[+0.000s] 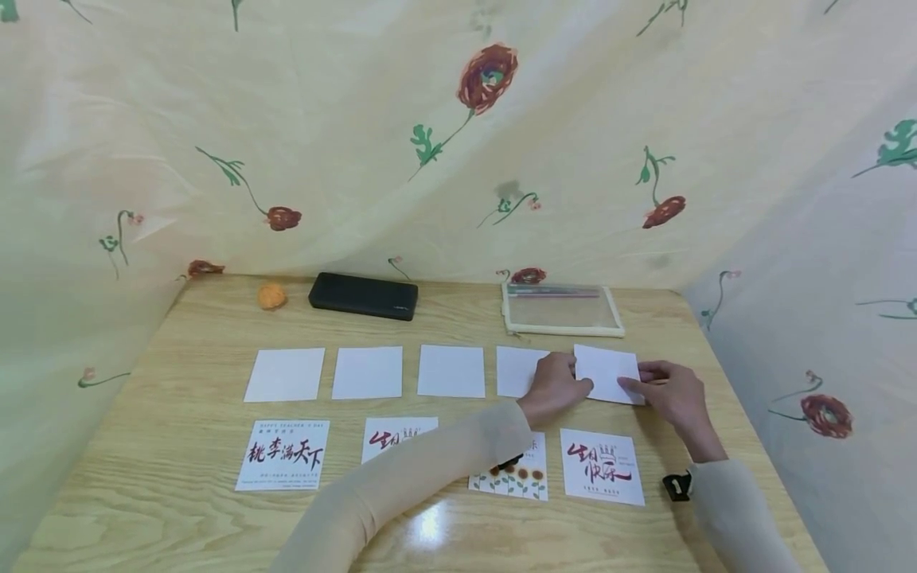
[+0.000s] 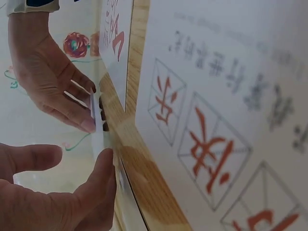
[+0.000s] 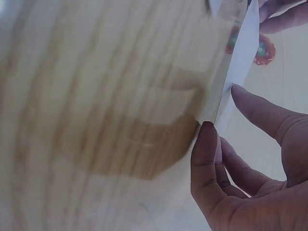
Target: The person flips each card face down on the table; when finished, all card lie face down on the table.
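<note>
A blank white card (image 1: 607, 372) lies slightly skewed at the right end of a row of blank white cards (image 1: 367, 372) on the wooden table (image 1: 179, 517). My left hand (image 1: 555, 388) reaches across and holds its left edge with curled fingers. My right hand (image 1: 666, 391) pinches its lower right corner. In the left wrist view the card (image 2: 97, 125) shows edge-on between my left hand (image 2: 57, 197) and my right hand (image 2: 48, 82). In the right wrist view my right hand (image 3: 250, 183) has thumb and forefinger on either side of the card's edge (image 3: 243, 48).
A nearer row holds printed cards (image 1: 282, 455), one with red characters (image 1: 602, 465) and one with sunflowers (image 1: 512, 476) partly under my left sleeve. At the back lie an orange ball (image 1: 271, 297), a black case (image 1: 363, 296) and a clear zip pouch (image 1: 561, 310). Flowered cloth surrounds the table.
</note>
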### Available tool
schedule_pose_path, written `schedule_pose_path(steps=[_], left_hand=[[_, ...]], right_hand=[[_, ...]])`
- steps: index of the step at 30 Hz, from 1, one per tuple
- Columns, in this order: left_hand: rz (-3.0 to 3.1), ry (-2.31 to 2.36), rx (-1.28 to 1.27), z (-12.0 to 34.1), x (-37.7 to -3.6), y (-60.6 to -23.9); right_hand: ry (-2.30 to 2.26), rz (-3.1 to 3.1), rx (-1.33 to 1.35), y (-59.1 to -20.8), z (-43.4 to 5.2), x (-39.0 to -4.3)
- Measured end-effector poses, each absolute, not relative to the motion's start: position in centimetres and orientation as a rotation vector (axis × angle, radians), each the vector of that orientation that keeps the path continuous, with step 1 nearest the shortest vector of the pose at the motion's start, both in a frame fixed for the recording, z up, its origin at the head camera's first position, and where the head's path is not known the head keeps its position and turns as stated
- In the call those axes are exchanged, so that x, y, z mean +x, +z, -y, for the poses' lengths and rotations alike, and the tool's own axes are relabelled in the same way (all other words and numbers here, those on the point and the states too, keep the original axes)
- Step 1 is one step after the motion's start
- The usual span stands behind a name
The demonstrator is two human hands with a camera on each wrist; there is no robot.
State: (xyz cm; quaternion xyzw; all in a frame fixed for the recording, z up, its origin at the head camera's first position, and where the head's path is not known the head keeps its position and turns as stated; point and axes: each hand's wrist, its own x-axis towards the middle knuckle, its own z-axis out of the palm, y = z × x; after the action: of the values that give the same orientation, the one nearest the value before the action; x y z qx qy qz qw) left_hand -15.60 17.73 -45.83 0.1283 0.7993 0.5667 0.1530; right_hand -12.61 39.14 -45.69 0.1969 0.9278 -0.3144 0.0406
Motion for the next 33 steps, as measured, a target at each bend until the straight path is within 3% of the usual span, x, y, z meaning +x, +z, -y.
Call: schedule_pose_path(steps=[23,33], left_hand=[[-2.336,1.303,0.347,-17.5,-13.5,-44.1],[-2.180,1.421,0.445,-13.6,-13.6,-43.9]], right_hand=[[-0.970,-2.800,0.611,-45.6,-38.9,-12.4],[-0.886,-2.860,0.525,-44.9,-37.3,-12.3]])
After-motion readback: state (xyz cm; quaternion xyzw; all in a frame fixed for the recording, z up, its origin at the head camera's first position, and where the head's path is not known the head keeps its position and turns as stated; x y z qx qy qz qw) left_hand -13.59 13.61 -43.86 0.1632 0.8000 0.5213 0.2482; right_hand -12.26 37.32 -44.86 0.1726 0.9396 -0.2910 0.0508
